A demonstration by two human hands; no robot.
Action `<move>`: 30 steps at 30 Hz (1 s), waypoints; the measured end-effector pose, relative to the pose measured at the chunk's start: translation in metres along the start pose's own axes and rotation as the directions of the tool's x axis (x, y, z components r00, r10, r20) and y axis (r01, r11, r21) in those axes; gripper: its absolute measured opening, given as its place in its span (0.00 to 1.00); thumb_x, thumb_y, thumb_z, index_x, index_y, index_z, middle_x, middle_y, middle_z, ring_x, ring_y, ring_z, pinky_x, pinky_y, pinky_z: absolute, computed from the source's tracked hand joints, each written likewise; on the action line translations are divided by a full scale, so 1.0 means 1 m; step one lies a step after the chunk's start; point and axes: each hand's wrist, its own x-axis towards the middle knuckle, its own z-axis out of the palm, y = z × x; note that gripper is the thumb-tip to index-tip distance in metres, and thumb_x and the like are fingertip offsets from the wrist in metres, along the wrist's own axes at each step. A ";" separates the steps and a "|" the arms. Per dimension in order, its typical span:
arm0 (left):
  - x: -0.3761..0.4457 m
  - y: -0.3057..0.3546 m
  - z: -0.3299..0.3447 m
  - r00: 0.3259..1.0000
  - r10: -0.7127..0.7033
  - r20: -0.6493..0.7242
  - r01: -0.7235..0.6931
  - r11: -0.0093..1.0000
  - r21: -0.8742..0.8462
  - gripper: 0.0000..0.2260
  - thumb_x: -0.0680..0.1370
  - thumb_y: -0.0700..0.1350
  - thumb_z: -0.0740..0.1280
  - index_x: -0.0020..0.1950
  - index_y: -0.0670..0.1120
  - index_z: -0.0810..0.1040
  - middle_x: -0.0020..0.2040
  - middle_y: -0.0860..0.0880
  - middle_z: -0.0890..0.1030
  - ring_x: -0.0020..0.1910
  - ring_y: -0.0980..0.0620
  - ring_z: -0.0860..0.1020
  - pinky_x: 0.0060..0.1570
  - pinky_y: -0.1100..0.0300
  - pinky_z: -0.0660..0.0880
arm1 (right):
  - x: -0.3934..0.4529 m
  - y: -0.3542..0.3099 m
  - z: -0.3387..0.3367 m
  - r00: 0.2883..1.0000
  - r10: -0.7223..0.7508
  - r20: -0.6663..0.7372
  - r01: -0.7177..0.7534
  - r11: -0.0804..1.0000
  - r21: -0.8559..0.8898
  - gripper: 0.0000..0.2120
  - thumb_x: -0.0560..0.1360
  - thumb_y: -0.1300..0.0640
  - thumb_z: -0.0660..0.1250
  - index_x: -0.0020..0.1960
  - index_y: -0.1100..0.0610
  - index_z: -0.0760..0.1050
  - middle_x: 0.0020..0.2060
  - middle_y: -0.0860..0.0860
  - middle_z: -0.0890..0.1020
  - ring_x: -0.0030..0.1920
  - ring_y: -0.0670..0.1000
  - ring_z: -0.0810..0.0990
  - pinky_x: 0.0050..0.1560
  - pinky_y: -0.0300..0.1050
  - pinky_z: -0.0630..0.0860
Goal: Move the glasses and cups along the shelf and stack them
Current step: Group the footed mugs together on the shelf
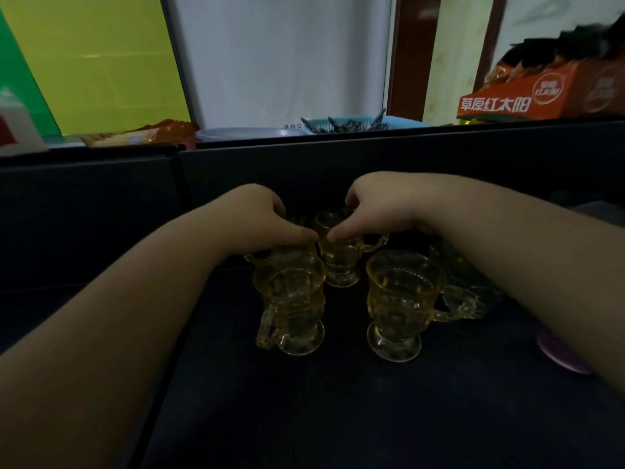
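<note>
Amber glass cups (pixel 400 304) front | hands (pixel 375 211) behind | orange box (pixel 541 93) far right

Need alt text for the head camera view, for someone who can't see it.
Two bare hands reach over amber glass mugs on a dark shelf: the right hand grips the rear mug, the left hand covers another. Two more mugs stand in front.

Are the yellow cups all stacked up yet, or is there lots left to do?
Nothing looks stacked yet. Two amber cups stand alone at the front, the front left cup and the front right cup. The right hand is closed on the back cup; the left hand covers another glass, hard to make out. All the stacking is left.
</note>
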 end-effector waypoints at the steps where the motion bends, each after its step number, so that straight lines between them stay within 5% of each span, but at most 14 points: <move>1: 0.002 -0.002 0.000 1.000 -0.003 -0.018 0.003 1.000 -0.013 0.25 0.66 0.64 0.73 0.55 0.48 0.79 0.47 0.50 0.80 0.45 0.53 0.79 0.45 0.57 0.77 | 0.002 0.000 0.001 1.000 -0.002 -0.002 0.002 1.000 0.007 0.32 0.69 0.37 0.74 0.66 0.52 0.73 0.49 0.46 0.78 0.48 0.47 0.77 0.44 0.43 0.75; 6: 0.008 -0.010 0.007 0.991 -0.003 -0.136 -0.001 0.999 -0.032 0.33 0.66 0.65 0.73 0.63 0.46 0.75 0.52 0.50 0.78 0.48 0.53 0.77 0.43 0.58 0.74 | 0.005 -0.001 0.000 0.999 -0.004 -0.037 0.004 1.000 0.014 0.37 0.68 0.39 0.75 0.71 0.53 0.70 0.61 0.50 0.78 0.59 0.52 0.77 0.57 0.47 0.75; 14: 0.011 -0.017 0.013 0.972 0.047 -0.229 -0.070 0.993 -0.092 0.29 0.68 0.62 0.73 0.62 0.47 0.75 0.46 0.54 0.76 0.42 0.57 0.74 0.37 0.63 0.70 | 0.010 -0.004 0.006 0.995 0.021 -0.102 -0.015 0.998 0.066 0.38 0.69 0.43 0.76 0.73 0.53 0.68 0.64 0.51 0.77 0.63 0.53 0.76 0.56 0.46 0.74; 20: 0.009 -0.025 0.016 0.966 0.121 -0.227 -0.135 0.990 -0.047 0.35 0.70 0.66 0.68 0.71 0.48 0.69 0.63 0.48 0.76 0.54 0.54 0.74 0.48 0.60 0.71 | -0.004 0.000 0.004 0.995 -0.007 -0.102 0.010 1.000 0.028 0.44 0.69 0.40 0.75 0.77 0.52 0.61 0.71 0.52 0.72 0.67 0.53 0.73 0.61 0.46 0.72; 26: -0.032 -0.021 0.005 0.897 0.203 -0.394 -0.174 0.979 0.108 0.33 0.73 0.69 0.56 0.71 0.50 0.69 0.65 0.49 0.72 0.57 0.54 0.72 0.54 0.58 0.70 | -0.055 0.005 0.007 0.959 -0.025 -0.284 0.060 0.992 0.115 0.32 0.76 0.38 0.66 0.76 0.48 0.64 0.70 0.48 0.73 0.63 0.46 0.73 0.55 0.40 0.69; 30: -0.080 -0.010 0.012 0.939 0.217 -0.267 -0.248 0.965 -0.087 0.40 0.66 0.75 0.54 0.73 0.56 0.65 0.62 0.58 0.69 0.53 0.61 0.71 0.49 0.64 0.70 | -0.107 0.011 0.027 0.956 -0.034 -0.291 0.093 0.977 0.193 0.37 0.68 0.28 0.62 0.73 0.43 0.66 0.64 0.40 0.73 0.58 0.39 0.73 0.55 0.38 0.71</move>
